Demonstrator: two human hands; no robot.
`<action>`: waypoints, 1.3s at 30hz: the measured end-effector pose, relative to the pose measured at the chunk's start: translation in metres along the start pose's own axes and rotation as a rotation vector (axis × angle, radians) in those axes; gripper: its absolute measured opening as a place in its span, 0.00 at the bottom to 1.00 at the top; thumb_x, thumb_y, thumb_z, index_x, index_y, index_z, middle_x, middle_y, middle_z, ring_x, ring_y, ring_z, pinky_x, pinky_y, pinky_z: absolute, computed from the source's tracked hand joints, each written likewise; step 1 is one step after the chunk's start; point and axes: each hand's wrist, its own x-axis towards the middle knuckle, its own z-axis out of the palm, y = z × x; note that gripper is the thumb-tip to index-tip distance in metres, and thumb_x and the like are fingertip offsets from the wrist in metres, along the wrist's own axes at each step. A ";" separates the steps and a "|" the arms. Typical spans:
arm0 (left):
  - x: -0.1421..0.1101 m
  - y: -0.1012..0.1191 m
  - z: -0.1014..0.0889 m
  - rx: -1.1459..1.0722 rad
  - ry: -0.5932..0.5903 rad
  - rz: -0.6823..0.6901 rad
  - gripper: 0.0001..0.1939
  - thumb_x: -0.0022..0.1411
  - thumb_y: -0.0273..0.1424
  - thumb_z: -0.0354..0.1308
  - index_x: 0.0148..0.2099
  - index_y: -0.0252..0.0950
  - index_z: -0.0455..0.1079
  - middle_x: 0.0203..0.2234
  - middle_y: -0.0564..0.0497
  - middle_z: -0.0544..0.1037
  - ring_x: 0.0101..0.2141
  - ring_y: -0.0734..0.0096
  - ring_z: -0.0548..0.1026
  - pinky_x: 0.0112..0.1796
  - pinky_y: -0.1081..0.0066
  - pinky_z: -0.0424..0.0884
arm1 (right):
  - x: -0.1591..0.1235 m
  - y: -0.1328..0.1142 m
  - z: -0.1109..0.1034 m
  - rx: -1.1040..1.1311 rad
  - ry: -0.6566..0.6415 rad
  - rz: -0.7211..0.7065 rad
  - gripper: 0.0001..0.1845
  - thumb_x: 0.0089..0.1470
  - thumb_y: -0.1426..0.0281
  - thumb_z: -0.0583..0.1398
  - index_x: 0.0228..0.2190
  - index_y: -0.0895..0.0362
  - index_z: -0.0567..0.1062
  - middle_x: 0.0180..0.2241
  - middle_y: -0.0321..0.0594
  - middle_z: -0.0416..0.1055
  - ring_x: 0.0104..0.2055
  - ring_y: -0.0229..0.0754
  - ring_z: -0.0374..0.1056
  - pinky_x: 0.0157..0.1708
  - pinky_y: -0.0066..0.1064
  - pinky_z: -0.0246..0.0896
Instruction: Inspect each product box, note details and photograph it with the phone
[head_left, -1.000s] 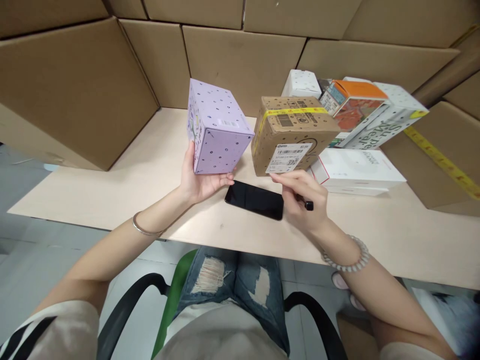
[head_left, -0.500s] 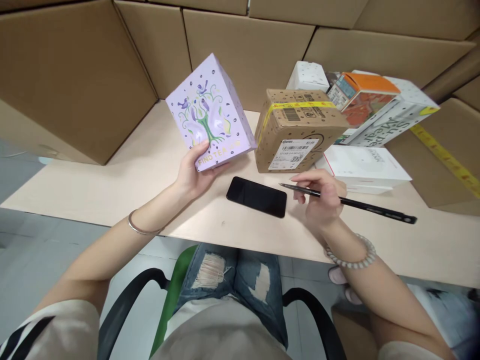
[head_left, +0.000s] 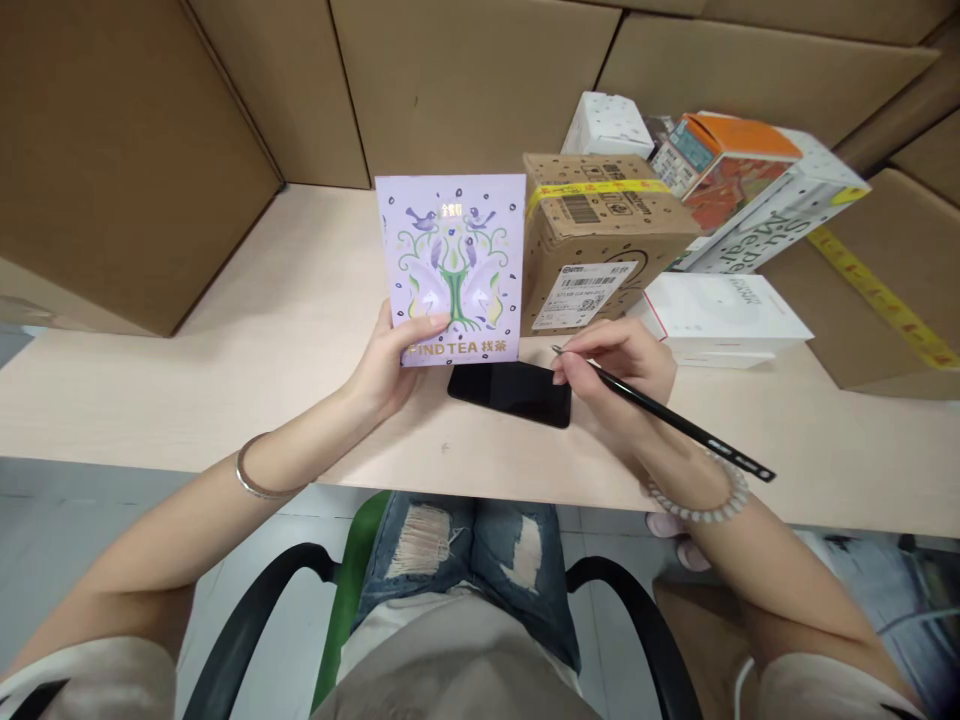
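My left hand (head_left: 390, 360) grips a lilac tea box (head_left: 454, 270) by its lower left corner, thumb on the front. The printed front, with birds, a green tree and gold "FIND TEA" lettering, faces me. Between the fingers of my right hand (head_left: 622, 375) is a slim black pen (head_left: 682, 424), its tip pointing left toward the box but apart from it. Below the tea box lies a black phone (head_left: 510, 393) on the table, its upper edge partly covered by the box and its right end close to my right fingers.
A brown taped carton (head_left: 607, 230) with a shipping label stands right of the tea box. Beyond it are an orange-topped box (head_left: 727, 165), a "Super Meal" box (head_left: 795, 215) and white flat boxes (head_left: 727, 310). Large cardboard boxes (head_left: 472, 90) line the back of the table (head_left: 247, 380).
The tea box has turned from its plain dotted sides to its printed front, now held upright and squarely. The pen has swung in my right hand, its tip now pointing left toward the box.
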 end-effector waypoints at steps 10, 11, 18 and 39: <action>-0.001 0.004 -0.007 -0.126 -0.138 -0.237 0.30 0.62 0.55 0.67 0.59 0.43 0.76 0.52 0.46 0.86 0.59 0.35 0.80 0.48 0.45 0.85 | 0.012 0.002 0.015 0.231 0.338 -0.041 0.16 0.66 0.56 0.68 0.29 0.51 0.76 0.18 0.27 0.72 0.13 0.33 0.64 0.13 0.26 0.57; 0.000 0.002 -0.009 -0.138 -0.148 -0.230 0.29 0.64 0.54 0.66 0.59 0.44 0.76 0.52 0.47 0.86 0.60 0.38 0.80 0.50 0.47 0.84 | 0.015 -0.001 0.016 0.247 0.365 -0.010 0.17 0.67 0.55 0.67 0.30 0.51 0.75 0.18 0.26 0.71 0.12 0.32 0.62 0.12 0.25 0.54; 0.001 -0.004 -0.020 -0.163 -0.126 -0.235 0.19 0.71 0.44 0.59 0.57 0.41 0.77 0.47 0.51 0.88 0.64 0.49 0.78 0.63 0.53 0.75 | 0.032 -0.030 0.030 0.225 0.461 0.008 0.16 0.71 0.50 0.55 0.36 0.46 0.69 0.14 0.23 0.55 0.10 0.36 0.46 0.11 0.32 0.40; 0.030 0.003 -0.024 -0.005 -0.008 -0.222 0.24 0.69 0.47 0.61 0.57 0.36 0.79 0.56 0.41 0.85 0.69 0.45 0.74 0.64 0.51 0.77 | 0.050 -0.014 0.027 0.178 -0.106 0.125 0.13 0.59 0.61 0.70 0.29 0.50 0.74 0.26 0.30 0.74 0.21 0.34 0.69 0.21 0.31 0.70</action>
